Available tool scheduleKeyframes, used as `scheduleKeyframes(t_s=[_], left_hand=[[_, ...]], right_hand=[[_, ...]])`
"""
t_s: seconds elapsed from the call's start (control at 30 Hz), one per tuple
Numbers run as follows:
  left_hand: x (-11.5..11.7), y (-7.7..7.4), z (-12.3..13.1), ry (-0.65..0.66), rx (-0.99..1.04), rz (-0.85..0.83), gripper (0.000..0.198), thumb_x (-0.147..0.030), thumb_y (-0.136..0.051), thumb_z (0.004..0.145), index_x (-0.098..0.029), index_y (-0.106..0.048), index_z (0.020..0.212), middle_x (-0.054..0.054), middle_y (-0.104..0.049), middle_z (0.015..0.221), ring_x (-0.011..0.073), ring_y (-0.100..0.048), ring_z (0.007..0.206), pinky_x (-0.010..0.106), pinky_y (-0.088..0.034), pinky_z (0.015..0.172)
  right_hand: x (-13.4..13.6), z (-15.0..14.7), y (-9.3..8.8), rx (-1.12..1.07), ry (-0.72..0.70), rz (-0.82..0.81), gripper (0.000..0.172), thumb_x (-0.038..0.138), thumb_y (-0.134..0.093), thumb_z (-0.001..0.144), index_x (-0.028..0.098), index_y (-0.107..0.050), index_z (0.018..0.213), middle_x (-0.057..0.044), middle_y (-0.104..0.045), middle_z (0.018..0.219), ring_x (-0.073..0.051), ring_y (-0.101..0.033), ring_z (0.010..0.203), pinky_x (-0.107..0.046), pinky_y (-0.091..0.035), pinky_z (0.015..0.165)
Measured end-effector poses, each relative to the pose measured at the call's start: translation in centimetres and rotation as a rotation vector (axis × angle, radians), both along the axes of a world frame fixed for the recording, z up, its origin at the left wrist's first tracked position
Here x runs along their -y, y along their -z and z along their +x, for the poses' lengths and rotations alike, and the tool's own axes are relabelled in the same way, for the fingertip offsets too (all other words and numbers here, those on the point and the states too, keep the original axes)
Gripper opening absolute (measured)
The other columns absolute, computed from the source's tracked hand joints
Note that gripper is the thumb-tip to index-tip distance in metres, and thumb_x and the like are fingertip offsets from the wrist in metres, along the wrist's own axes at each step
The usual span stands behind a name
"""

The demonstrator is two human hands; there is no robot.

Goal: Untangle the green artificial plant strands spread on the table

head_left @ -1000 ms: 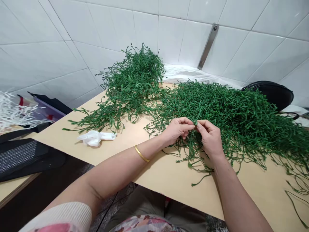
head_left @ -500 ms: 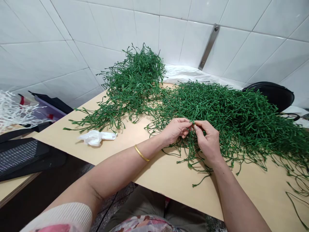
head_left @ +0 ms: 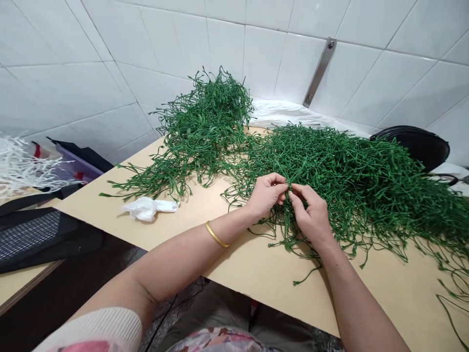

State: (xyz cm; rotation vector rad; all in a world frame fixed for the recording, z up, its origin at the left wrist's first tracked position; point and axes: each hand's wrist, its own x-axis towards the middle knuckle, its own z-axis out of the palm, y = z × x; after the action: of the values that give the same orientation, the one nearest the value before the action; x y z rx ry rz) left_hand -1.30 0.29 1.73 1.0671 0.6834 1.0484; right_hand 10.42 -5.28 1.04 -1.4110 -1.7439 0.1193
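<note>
left hand (head_left: 266, 194): fingers (head_left: 274, 183) curled together on green artificial vine strands (head_left: 351, 181) | right hand (head_left: 311, 217): fingers (head_left: 298, 195) pinching same strands, closer to left hand than earlier | strands heaped on tabletop (head_left: 256, 274) | second vine clump (head_left: 208, 127) far left | white plastic scrap (head_left: 148, 209) left | black bag (head_left: 414, 144) far right

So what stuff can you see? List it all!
Thin green vine strands: many, green, two heaps on the board.
Flat wooden board: one, pale tan, under the heaps.
Crumpled plastic wrapper: one, white, left on the board.
Glossy tiled wall: one, white, behind.
Metal bracket: one, grey, on the wall.
Rounded black bag: one, black, back right.
Shredded strands: a bunch, white, far left.
Thin metal bangle: one, gold, left forearm.
Left hand: one, centre, pinching strands.
Right hand: one, centre, pinching strands.
</note>
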Motion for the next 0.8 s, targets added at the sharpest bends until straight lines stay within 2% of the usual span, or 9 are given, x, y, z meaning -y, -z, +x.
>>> scheduleKeyframes(t_s=[0.13,0.27,0.47,0.57,0.63,0.7,0.8], left_hand=[[0.3,-0.2,0.0,0.037,-0.019,0.045,0.008,-0.01,-0.056,0.068,-0.013,-0.049,0.068,-0.006,-0.047,0.051,0.0034,-0.046,0.04,0.016,-0.04,0.041],[0.5,-0.4,-0.1,0.094,0.009,-0.014,0.009,-0.009,-0.056,0.068,-0.012,-0.049,0.067,-0.004,-0.051,0.051,0.006,-0.052,0.043,0.019,-0.045,0.044],[-0.5,-0.2,-0.2,0.04,0.128,-0.237,0.012,-0.003,-0.054,0.07,-0.011,-0.046,0.068,0.003,-0.06,0.058,0.0111,-0.062,0.055,0.021,-0.05,0.055],[-0.8,0.0,-0.2,0.062,0.182,-0.266,0.011,-0.002,-0.054,0.07,-0.011,-0.047,0.068,0.003,-0.06,0.059,0.0111,-0.063,0.056,0.021,-0.05,0.056],[-0.9,0.1,-0.2,0.083,0.191,-0.249,0.011,-0.003,-0.055,0.071,-0.011,-0.047,0.069,0.003,-0.06,0.059,0.0104,-0.062,0.054,0.021,-0.05,0.055],[-0.8,0.1,-0.2,0.12,0.206,-0.23,0.01,-0.004,-0.055,0.071,-0.011,-0.048,0.069,0.003,-0.061,0.06,0.0099,-0.061,0.053,0.021,-0.049,0.053],[-0.6,0.0,-0.3,0.222,0.253,-0.213,0.009,-0.005,-0.056,0.07,-0.011,-0.049,0.072,0.003,-0.062,0.062,0.0093,-0.06,0.053,0.02,-0.049,0.054]], right_hand=[[0.1,0.0,-0.3,-0.069,0.046,0.017,0.015,0.026,-0.047,0.083,0.016,-0.059,0.082,-0.003,-0.058,0.074,-0.013,-0.052,0.067,-0.026,-0.041,0.064],[0.3,0.0,-0.6,-0.074,0.087,0.009,0.02,0.025,-0.044,0.084,0.018,-0.057,0.071,-0.001,-0.056,0.066,-0.013,-0.05,0.062,-0.025,-0.039,0.061],[-0.1,1.5,-0.5,-0.097,0.374,0.137,0.015,0.028,-0.047,0.082,0.018,-0.056,0.076,-0.002,-0.054,0.066,-0.014,-0.048,0.059,-0.028,-0.039,0.06],[-0.2,1.9,-0.5,-0.078,0.439,0.192,0.014,0.029,-0.051,0.079,0.018,-0.054,0.086,-0.003,-0.052,0.072,-0.015,-0.047,0.06,-0.029,-0.04,0.06],[-0.1,1.7,-0.8,-0.046,0.442,0.239,0.015,0.029,-0.05,0.079,0.018,-0.053,0.089,-0.005,-0.052,0.079,-0.016,-0.047,0.066,-0.03,-0.04,0.063],[0.2,1.1,-1.1,0.0,0.4,0.248,0.013,0.029,-0.048,0.082,0.018,-0.054,0.082,-0.006,-0.052,0.079,-0.017,-0.047,0.07,-0.031,-0.039,0.066],[0.5,0.4,-1.4,-0.052,0.25,0.093,0.028,0.035,-0.042,0.086,0.018,-0.056,0.068,-0.004,-0.054,0.069,-0.015,-0.048,0.065,-0.029,-0.037,0.063]])
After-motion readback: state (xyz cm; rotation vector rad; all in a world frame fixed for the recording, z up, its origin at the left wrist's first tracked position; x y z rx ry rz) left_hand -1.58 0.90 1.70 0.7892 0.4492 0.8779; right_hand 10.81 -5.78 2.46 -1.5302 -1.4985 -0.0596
